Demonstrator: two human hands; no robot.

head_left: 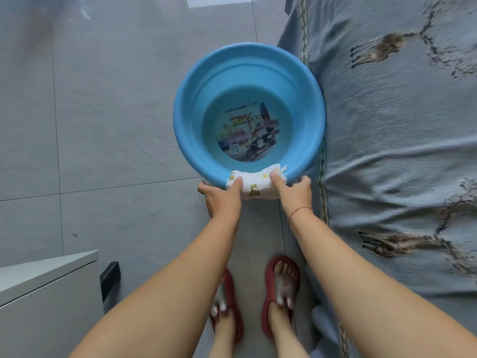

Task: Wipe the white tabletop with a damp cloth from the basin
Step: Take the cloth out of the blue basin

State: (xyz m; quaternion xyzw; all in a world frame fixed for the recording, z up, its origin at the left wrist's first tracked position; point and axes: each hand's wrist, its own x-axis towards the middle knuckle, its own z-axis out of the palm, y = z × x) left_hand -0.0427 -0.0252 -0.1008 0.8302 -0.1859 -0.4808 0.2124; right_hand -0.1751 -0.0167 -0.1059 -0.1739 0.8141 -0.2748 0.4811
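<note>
1. Step: carrying/holding stage, wiping not started. Both hands grip the near rim of the blue basin [247, 65], held over the grey floor [90, 112] w/ water in the bottom.
2. Cloth [255, 186] is draped over the near rim, between the hands, most of it hanging outside; looks not soaked yet, but can't confirm damp or dry.
3. Left hand [223, 196]: thumb pressed on the cloth's left end, fingers curled under the rim, clamped on cloth + basin.
4. Right hand [294, 189]: thumb on the cloth's right end, fingers wrapped round the rim edge, also clamped.
5. Tabletop [46, 270]: prob the white slab at lower left, only a corner in frame, well apart from the basin.
6. Next, my guess: set the basin down near the table w/o sloshing, dip + wring the cloth, then wipe.
7. Hidden/unclear: fingertips under the rim, basin underside, most of the table. Sofa cover [400, 138] just beside the basin on the right; touching or not, can't tell. Red slippers [280, 293] below; left foot motion-blurred.
</note>
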